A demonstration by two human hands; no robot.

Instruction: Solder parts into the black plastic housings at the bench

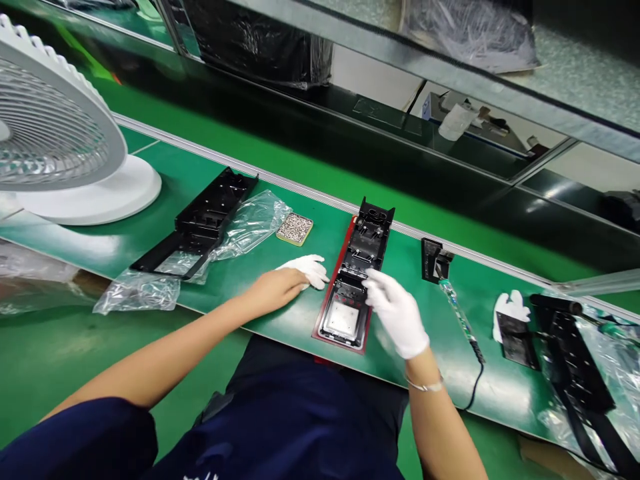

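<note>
My left hand (275, 291) is bare, its fingers curled over the cuff of a white glove (313, 268) on the green bench. Just right of it lies a long black plastic housing (369, 243) on a red mat (342, 254); a pale square shows in its near end. My right hand (397, 313), in a white glove, hovers at the housing's right edge with bent fingertips together. Whatever they pinch, if anything, is too small to make out. Beyond my left hand sits a small square tray of tiny metal parts (295, 229).
At left, a second black housing (207, 203) lies by clear plastic bags (255, 220), near a white fan (100, 190). To the right are a soldering iron (457, 310) in its stand (431, 259), another white glove (507, 308) and more black parts (575, 353). A shelf (450, 73) hangs above.
</note>
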